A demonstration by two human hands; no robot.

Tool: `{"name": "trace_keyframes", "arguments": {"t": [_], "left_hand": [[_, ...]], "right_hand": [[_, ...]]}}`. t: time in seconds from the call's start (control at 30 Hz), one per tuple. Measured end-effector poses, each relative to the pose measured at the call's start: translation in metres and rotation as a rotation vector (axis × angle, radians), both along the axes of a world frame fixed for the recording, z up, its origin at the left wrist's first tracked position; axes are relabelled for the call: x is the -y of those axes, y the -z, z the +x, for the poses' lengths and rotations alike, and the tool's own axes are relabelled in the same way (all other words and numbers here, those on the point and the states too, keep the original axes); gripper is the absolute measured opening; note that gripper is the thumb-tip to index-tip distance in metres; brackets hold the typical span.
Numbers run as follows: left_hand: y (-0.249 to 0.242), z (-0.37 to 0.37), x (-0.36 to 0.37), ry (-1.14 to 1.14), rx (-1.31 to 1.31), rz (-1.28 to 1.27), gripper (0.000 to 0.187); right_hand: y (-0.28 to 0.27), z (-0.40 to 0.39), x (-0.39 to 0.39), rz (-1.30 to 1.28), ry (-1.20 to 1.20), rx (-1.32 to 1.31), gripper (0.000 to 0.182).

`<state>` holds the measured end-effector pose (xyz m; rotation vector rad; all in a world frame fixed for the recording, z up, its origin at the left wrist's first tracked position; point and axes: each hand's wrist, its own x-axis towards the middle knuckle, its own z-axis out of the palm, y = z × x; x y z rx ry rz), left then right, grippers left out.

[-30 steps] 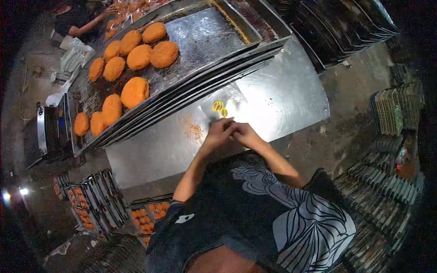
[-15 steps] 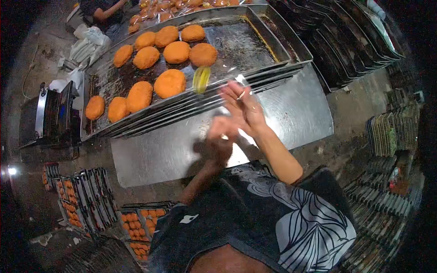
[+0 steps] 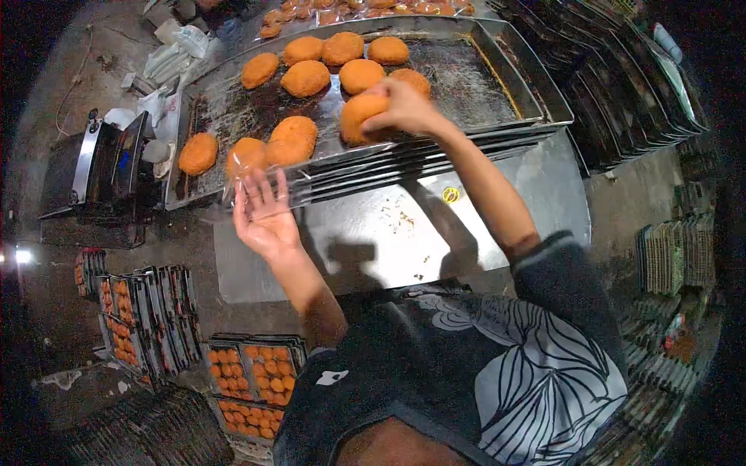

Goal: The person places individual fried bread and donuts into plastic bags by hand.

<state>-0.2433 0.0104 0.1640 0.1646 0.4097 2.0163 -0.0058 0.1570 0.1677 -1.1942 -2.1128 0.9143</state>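
Observation:
My right hand curls round an orange-brown, crumb-coated bun over the front edge of a dark metal tray. On the left, my left hand is palm up, fingers stretched, with a clear plastic bag about the fingertips. Through or just behind that bag shows another bun, and a further bun lies beside it. Several more buns rest farther back on the tray. A small round yellow piece, label-like, is on the metal sheet below my right forearm.
More trays are stacked under the front one. Dark trays stand in rows at the right. Racks of buns sit at lower left. Wrapped buns lie beyond the tray. Crumbs dot the metal sheet.
My hands were close together and blurred over the metal sheet; now they are apart. My right hand has taken hold of a front-row bun, and my left hand has moved left with the bag.

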Motion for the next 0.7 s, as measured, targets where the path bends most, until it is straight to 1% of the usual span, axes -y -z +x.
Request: {"name": "trace_keyframes", "arguments": {"t": [0.03,0.1,0.13,0.17,0.2,0.27,0.3,0.33,0.37,0.4,0.43,0.47,0.5,0.53,0.57,0.6,0.63,0.67,0.7], "left_hand": [[0.001,-0.003,-0.003,-0.007,0.076,0.026,0.018],[0.009,0.01,-0.012,-0.008,0.096,0.038,0.02],[0.01,0.023,-0.019,-0.005,0.113,0.048,0.022],[0.008,0.045,-0.02,0.11,0.103,0.114,0.029],[0.007,0.071,-0.019,0.111,-0.053,0.106,0.035],[0.005,0.105,-0.022,0.143,-0.198,0.008,0.039],[0.002,0.117,-0.017,0.176,-0.201,0.004,0.039],[-0.007,0.129,-0.01,0.286,-0.217,0.002,0.037],[-0.012,0.137,-0.007,0.39,-0.23,0.0,0.036],[0.005,0.138,-0.012,0.402,-0.229,0.0,0.036],[0.036,0.135,-0.017,0.67,-0.101,0.083,0.038],[0.021,0.146,-0.011,0.932,0.04,0.156,0.041],[0.012,0.184,0.003,0.44,-0.355,-0.108,0.044],[0.014,0.185,0.003,0.454,-0.35,-0.117,0.044],[0.016,0.179,0.0,0.575,-0.331,-0.151,0.046],[0.017,0.172,-0.005,0.689,-0.311,-0.178,0.047],[0.013,0.162,-0.005,0.797,-0.152,-0.009,0.049],[0.011,0.164,-0.001,0.791,-0.151,-0.011,0.049],[0.01,0.17,0.004,0.734,-0.376,-0.183,0.051]], "right_hand": [[-0.013,0.007,0.018,0.002,0.001,0.002,0.057],[-0.033,0.02,0.07,-0.13,0.225,-0.728,0.046],[-0.029,0.014,0.085,-0.09,0.23,-0.723,0.043],[-0.044,0.003,0.104,0.005,0.198,-0.718,0.048],[-0.041,-0.005,0.105,0.171,0.161,-0.765,0.055],[-0.039,0.0,0.109,0.19,0.33,-0.793,0.066],[-0.03,0.009,0.117,0.166,0.309,-0.743,0.069],[-0.018,0.015,0.126,0.142,0.278,-0.692,0.072],[-0.014,0.014,0.139,-0.013,0.258,-0.933,0.075],[-0.014,0.019,0.146,-0.011,0.352,-0.978,0.075],[-0.014,0.02,0.143,0.041,0.439,-1.005,0.073],[-0.012,0.019,0.139,0.084,0.531,-1.029,0.071],[-0.004,0.017,0.133,0.096,0.569,-0.933,0.069],[0.004,0.018,0.127,0.111,0.601,-0.832,0.066],[0.004,0.021,0.128,0.091,0.524,-0.865,0.063],[0.017,0.025,0.129,0.153,0.438,-0.853,0.066],[0.007,0.031,0.145,0.014,0.349,-0.975,0.066],[-0.002,0.037,0.158,-0.13,0.252,-1.092,0.066],[0.001,0.04,0.15,-0.139,0.243,-1.088,0.066]]}}
